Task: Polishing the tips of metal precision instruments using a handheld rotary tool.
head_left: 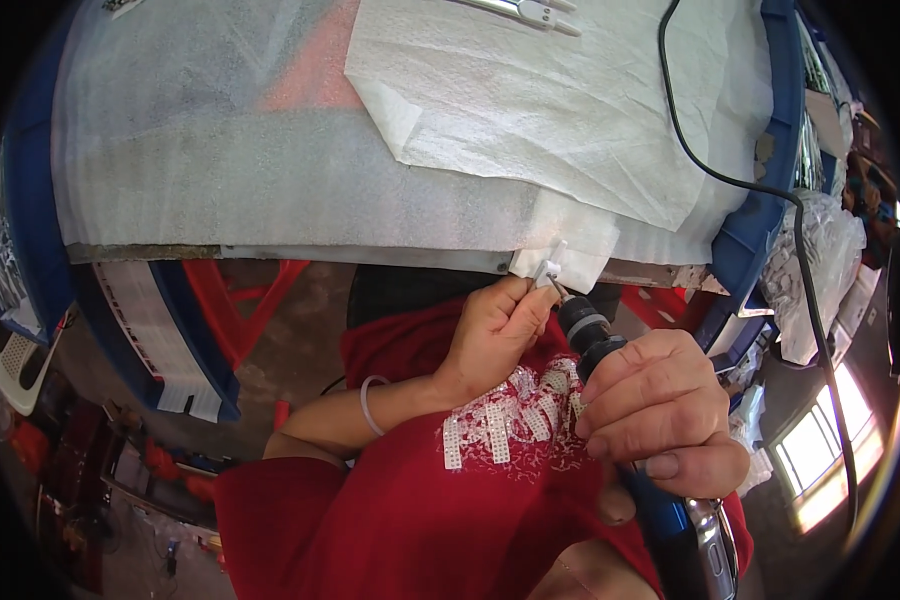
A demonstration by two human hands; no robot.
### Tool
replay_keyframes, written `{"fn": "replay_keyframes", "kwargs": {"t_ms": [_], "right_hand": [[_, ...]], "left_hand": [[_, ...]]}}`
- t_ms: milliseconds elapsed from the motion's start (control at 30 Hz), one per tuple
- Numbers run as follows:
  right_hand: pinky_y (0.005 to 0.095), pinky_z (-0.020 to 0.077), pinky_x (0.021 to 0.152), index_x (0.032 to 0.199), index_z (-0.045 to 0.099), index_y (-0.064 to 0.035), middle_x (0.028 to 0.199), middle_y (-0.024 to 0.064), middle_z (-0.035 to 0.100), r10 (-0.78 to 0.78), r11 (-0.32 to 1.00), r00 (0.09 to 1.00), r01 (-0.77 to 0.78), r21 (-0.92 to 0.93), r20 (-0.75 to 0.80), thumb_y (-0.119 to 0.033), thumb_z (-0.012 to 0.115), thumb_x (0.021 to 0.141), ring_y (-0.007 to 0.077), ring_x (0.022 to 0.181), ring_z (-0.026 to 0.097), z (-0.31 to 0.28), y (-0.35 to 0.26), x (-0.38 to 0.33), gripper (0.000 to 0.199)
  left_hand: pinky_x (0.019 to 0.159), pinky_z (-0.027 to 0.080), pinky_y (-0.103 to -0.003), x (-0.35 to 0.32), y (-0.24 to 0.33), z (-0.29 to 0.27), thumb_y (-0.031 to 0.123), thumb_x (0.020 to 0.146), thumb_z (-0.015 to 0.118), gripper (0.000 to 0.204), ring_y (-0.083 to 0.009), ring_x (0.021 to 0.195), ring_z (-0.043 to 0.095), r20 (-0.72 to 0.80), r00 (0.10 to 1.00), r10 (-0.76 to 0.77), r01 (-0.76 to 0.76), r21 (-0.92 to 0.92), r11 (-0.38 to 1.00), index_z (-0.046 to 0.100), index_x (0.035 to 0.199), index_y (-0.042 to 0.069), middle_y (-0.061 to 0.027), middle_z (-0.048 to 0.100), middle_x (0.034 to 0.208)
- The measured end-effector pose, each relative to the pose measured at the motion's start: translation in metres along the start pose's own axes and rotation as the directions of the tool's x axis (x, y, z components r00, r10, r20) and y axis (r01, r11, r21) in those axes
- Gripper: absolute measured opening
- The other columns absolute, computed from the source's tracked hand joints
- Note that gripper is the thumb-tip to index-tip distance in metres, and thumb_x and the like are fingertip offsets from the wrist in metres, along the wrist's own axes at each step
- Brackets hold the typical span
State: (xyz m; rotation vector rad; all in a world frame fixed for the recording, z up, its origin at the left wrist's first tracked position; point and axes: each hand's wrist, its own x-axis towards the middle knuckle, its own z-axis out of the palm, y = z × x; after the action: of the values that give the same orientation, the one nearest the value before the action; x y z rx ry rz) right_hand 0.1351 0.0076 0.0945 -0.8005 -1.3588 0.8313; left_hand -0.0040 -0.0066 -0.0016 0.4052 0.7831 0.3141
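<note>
My right hand [665, 415] is wrapped round a blue and black electric drill [670, 530], held upright in front of my chest. Its black chuck points up and away, and the thin bit [560, 288] meets a small white piece [548, 270] at the table's near edge. Thumb and fingers of my left hand [495, 325] pinch that piece, which looks like hard plastic; its exact kind is unclear. Beneath it a folded white cloth pad [592, 250] lies over the edge.
White foam sheeting [270, 190] and a loose white cloth [530, 110] cover the table. A metal two-pronged tool [530, 12] lies at the far side. A black cable [685, 130] runs down the right. Blue trays [750, 215] stand at both sides; a clear plastic bag [820, 250] sits right.
</note>
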Motion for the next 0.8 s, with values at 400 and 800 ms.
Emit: {"fn": "replay_keyframes", "kwargs": {"t_ms": [400,800], "right_hand": [[0.0341,0.0527,0.049,0.091,0.05,-0.0024,0.071,0.0164,0.065,0.021,0.999,0.999,-0.022,0.036,0.028,-0.004,0.062,0.079,0.0253,0.056,0.064,-0.001,0.006,0.006,0.018],[0.0325,0.0529,0.05,0.097,0.05,-0.0047,0.07,0.014,0.065,-0.022,1.0,1.0,0.022,0.008,0.001,-0.01,0.079,0.077,0.0237,0.055,0.064,0.0,0.003,0.003,0.036]], "left_hand": [[0.049,0.036,-0.024,0.001,0.002,0.005,0.016,0.098,0.057,0.026,-0.0032,0.057,0.043,-0.098,0.995,0.022,-0.012,0.102,0.995,0.059,0.078,-0.001,0.0029,0.05,0.06],[0.047,0.033,-0.022,0.0,0.008,0.005,0.018,0.1,0.056,0.028,-0.0014,0.054,0.04,-0.073,0.997,-0.006,0.009,0.043,0.999,0.056,0.075,0.003,0.0054,0.048,0.06]]}}
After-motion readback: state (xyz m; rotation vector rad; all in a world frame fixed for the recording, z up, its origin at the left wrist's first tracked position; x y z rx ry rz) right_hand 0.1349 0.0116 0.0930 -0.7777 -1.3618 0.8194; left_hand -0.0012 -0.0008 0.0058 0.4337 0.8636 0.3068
